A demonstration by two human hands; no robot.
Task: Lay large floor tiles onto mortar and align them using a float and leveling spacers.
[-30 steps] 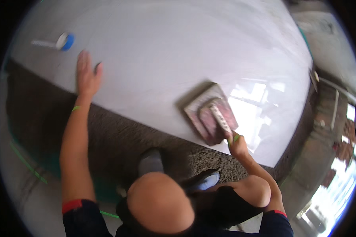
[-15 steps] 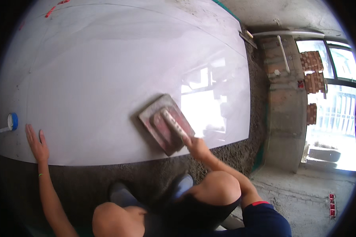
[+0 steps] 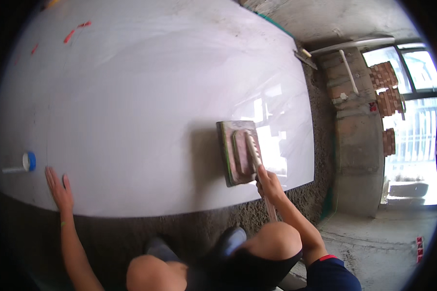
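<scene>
The room has a rough gray floor, and a big, shiny, pale slab [image 3: 131, 121] fills most of the picture. A flat square tool [image 3: 232, 154], dirty gray and pinkish, is over the slab, a bit right of the middle of the frame. Its dark shadow falls to its left, and I can't tell if the tool touches the slab. The right hand [image 3: 271, 186] has its fingers curled tight around the tool's long pale handle [image 3: 253, 150]. The left hand [image 3: 61, 191] is at the lower left, laid flat on the slab near its edge, with nothing in it, fingers straight and thumb apart. Just above and left of it is a blue and white roll of tape [image 3: 30, 161]. Small red bits [image 3: 69, 36] lie at the upper left. Dark, crumbly stuff [image 3: 320, 121] runs along the slab's right and bottom sides. Two feet in boots [image 3: 234, 237] are at the bottom middle. At the far right, stacks of bricks [image 3: 384, 75] stand by a bright window [image 3: 415, 136].
</scene>
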